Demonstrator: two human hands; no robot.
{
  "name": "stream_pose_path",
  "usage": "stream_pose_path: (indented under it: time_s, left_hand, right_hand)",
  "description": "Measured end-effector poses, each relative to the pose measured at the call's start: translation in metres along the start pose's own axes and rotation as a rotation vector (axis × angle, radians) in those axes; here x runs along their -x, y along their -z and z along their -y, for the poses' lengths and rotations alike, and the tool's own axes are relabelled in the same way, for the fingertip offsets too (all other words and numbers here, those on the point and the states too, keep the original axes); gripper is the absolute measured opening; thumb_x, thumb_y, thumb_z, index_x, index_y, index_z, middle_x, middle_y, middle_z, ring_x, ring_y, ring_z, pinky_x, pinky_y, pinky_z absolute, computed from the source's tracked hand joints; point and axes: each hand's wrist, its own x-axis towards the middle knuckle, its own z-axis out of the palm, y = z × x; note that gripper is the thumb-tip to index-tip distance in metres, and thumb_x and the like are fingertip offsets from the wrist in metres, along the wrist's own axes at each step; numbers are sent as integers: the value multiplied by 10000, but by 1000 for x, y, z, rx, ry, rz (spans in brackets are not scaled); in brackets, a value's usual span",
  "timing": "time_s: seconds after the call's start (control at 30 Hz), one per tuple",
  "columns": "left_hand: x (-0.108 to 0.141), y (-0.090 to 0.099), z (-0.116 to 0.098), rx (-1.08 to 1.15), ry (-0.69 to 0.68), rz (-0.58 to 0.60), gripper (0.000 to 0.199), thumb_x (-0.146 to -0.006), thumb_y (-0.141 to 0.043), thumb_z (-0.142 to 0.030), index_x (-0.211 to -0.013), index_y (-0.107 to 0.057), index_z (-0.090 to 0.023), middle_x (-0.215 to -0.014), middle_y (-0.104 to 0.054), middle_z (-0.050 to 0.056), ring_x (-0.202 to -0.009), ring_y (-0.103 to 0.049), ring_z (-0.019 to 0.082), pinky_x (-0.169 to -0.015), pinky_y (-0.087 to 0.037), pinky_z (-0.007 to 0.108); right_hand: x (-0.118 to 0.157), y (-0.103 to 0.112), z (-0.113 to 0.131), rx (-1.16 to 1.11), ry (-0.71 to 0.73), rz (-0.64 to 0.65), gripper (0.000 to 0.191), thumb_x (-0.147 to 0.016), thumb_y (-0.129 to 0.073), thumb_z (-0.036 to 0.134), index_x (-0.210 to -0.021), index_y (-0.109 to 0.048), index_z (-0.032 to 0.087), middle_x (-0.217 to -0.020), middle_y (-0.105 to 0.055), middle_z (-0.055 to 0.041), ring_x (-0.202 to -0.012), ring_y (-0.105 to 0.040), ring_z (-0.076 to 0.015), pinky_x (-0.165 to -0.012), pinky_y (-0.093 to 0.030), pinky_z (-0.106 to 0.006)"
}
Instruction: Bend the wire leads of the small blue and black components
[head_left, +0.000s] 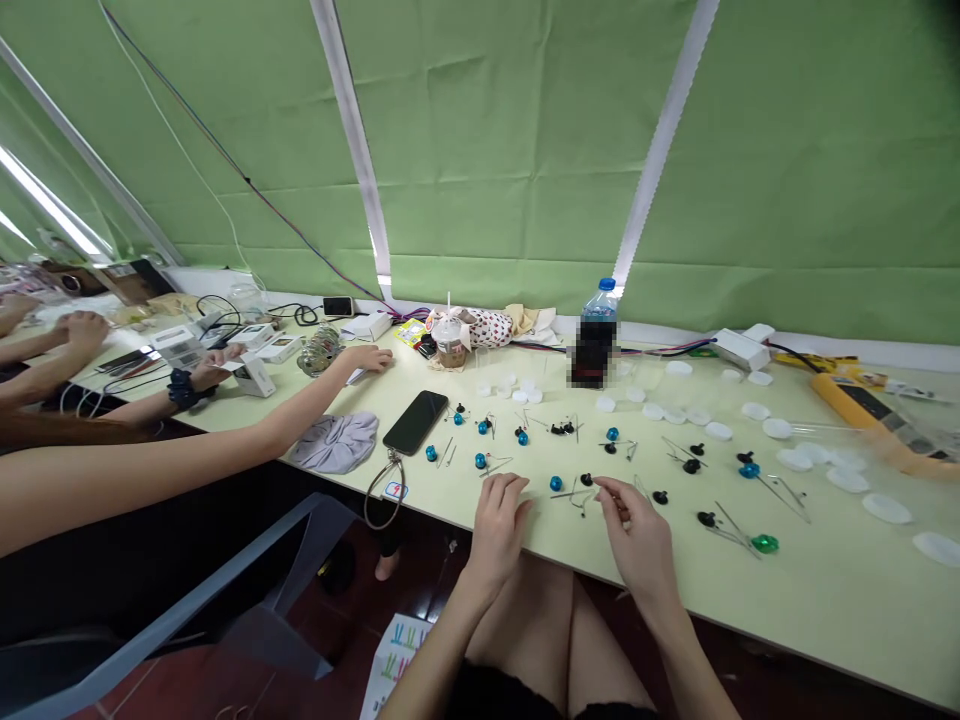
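Observation:
My right hand (pixel 637 530) is over the table's near edge, with its fingertips pinched on a thin metal wire (pixel 577 494) beside a small black bead (pixel 586 480). My left hand (pixel 499 525) rests at the edge with its fingers curled, close to a blue bead (pixel 556 483). Nothing shows clearly in it. Several wire pieces with black or blue beads lie spread across the pale yellow table (pixel 810 570), and a green bead (pixel 765 543) sits to the right.
A black smartphone (pixel 415 422) and a grey cloth scrunchie (pixel 335 442) lie to my left. White plastic discs (pixel 847 480) are scattered at the right. A co-worker's arm (pixel 300 400) reaches across the table's left side. A plastic bottle (pixel 598 310) and a yellow multimeter (pixel 862 410) stand beyond.

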Motion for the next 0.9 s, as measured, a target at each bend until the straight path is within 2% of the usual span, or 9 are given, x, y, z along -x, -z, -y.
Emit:
stream_pose_path:
  time_s: [0.1,0.2,0.27,0.37,0.53,0.63,0.73,0.9]
  left_hand:
    - [-20,-15,-8,83,80,113,400,-847,-519,-66,-1212,-552,-226,-1177,-572,73,-1127,-486,239,-976,-431,399]
    - [-40,-27,-9,151,140,213,413,-796,-570,-64,-1181,-594,-209,-1135,-599,76,-1083,-510,250,-958,-431,399]
    - [-48,-33,-8,182,152,248,354,-780,-575,-64,-1098,-640,-206,-1071,-623,73,-1026,-534,248,-924,-438,393]
    - [-51,-37,-7,241,178,227,233,-778,-555,-65,-929,-669,-200,-970,-644,60,-958,-562,229,-879,-446,373]
    - [-45,-34,-2,495,320,126,194,-791,-567,-115,-965,-616,-187,-949,-665,52,-890,-618,186,-822,-487,327]
    - [-44,-32,1,597,376,122,90,-789,-603,-166,-879,-596,-170,-885,-673,53,-833,-633,179,-773,-500,310]
    - [-44,-30,-1,524,361,153,80,-764,-634,-176,-836,-601,-175,-850,-664,40,-807,-615,179,-756,-487,310]
    - [-44,-28,-7,283,266,156,107,-750,-635,-157,-844,-646,-207,-904,-636,38,-913,-560,217,-821,-446,352]
  right_hand:
    - [-2,4,-11,50,-15,48,308,-935,-401,385,-1057,-624,211,-1073,-671,-73,-925,-617,-223,-791,-482,-358]
    - [-2,-1,-12,114,51,135,264,-941,-394,332,-1002,-619,209,-1030,-665,-65,-929,-611,-216,-816,-463,-351]
    - [-2,-7,-12,164,112,168,260,-950,-368,293,-981,-612,208,-1008,-650,-68,-916,-611,-212,-800,-456,-340]
    - [-5,-18,-13,261,169,192,276,-959,-328,260,-968,-601,219,-988,-619,-69,-838,-616,-207,-708,-447,-326]
    - [-16,-26,-15,413,205,222,250,-950,-350,247,-947,-600,232,-973,-588,-60,-742,-604,-192,-583,-387,-300]
    - [-21,-27,-16,453,228,253,212,-936,-393,237,-949,-604,238,-965,-582,-50,-719,-598,-179,-571,-367,-293]
    - [-23,-29,-19,469,243,295,182,-918,-420,218,-940,-600,244,-950,-569,-39,-706,-594,-168,-557,-356,-283]
    - [-25,-31,-23,500,271,323,162,-907,-413,189,-882,-566,236,-933,-548,-33,-660,-575,-154,-524,-330,-277]
